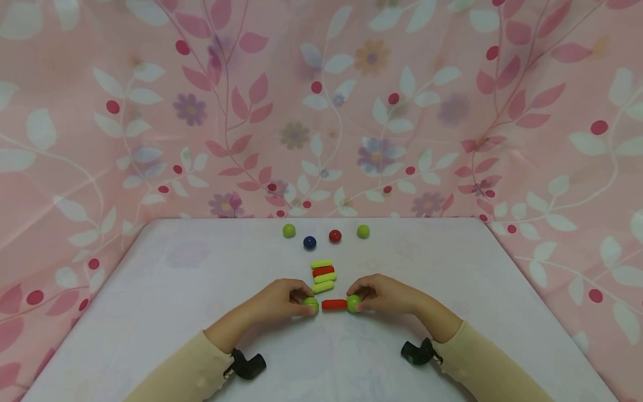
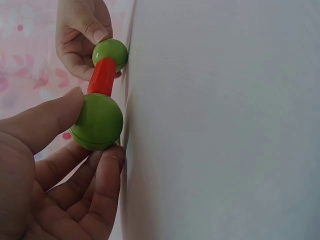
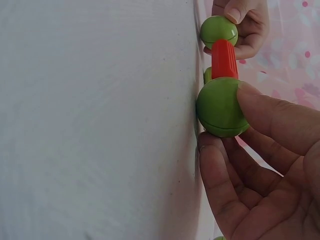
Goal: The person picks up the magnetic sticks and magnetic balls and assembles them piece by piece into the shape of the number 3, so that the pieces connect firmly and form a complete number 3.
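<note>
My left hand (image 1: 283, 300) pinches a green ball (image 2: 97, 122) between thumb and fingers, low over the white table. Facing it, my right hand (image 1: 387, 294) pinches another green ball (image 3: 222, 107). A red ridged rod (image 1: 334, 305) extends from the right ball toward the left one, lying level. In the head view a narrow gap shows between the rod's free end and the left ball. Just beyond the hands lie yellow-green rods (image 1: 322, 286) and one red rod (image 1: 323, 271) in a loose row.
At the far side of the white table (image 1: 125, 290) sit a green ball (image 1: 288, 230), a dark blue ball (image 1: 310, 243), a red ball (image 1: 335, 236) and another green ball (image 1: 363, 231). A pink floral cloth (image 1: 321, 111) hangs behind the table. Black devices are strapped at both wrists.
</note>
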The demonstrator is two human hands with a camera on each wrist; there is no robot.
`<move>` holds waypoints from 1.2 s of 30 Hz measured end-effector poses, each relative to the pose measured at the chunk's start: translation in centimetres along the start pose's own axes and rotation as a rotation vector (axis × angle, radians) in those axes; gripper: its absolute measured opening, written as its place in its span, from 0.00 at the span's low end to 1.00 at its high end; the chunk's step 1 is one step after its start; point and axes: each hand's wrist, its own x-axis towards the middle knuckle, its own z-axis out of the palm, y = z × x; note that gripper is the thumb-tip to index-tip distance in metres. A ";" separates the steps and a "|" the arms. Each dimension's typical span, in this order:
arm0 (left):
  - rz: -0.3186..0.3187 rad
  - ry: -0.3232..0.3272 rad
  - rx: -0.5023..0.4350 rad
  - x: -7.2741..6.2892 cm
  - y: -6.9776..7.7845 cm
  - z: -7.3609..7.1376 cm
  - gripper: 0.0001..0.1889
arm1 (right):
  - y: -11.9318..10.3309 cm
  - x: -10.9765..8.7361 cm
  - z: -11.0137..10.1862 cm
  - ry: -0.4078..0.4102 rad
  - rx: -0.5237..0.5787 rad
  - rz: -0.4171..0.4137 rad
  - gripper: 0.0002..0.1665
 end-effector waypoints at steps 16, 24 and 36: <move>-0.003 0.000 0.005 0.2 0.4 0.5 0.16 | -0.3 -0.2 0.0 -0.001 0.004 -0.001 0.17; -0.011 0.003 0.016 0.2 0.4 0.5 0.16 | -0.4 -0.2 0.1 0.002 0.009 0.006 0.17; -0.010 0.006 0.015 -0.1 0.7 0.3 0.16 | -0.3 -0.1 0.3 0.011 0.001 -0.006 0.18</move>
